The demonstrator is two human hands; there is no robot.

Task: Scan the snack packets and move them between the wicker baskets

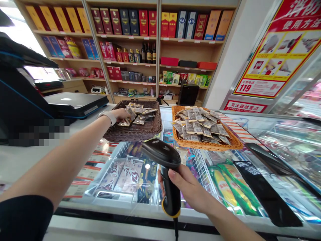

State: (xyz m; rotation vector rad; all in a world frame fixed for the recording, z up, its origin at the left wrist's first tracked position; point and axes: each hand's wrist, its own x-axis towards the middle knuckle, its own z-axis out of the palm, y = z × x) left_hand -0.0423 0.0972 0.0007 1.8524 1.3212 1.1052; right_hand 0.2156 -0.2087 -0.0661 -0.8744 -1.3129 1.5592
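Observation:
My right hand (187,182) is wrapped round the handle of a black barcode scanner (160,152), with its head tilted toward the left and its cable hanging down. My left hand (122,114), with a pale band at the wrist, reaches into a dark brown woven basket (136,135). Its fingers are closed on a small snack packet (130,114), partly hidden by the hand. Several similar packets (139,120) lie loose in this basket. To the right, an orange-brown woven basket (213,146) holds a heaped pile of small packets (194,127).
Both baskets stand on a glass-topped freezer (147,207) with wrapped ices inside. A weighing scale (77,102) stands at the left. Two black strips (265,190) lie on the glass at the right. Shelves (125,36) with boxes and bottles stand behind.

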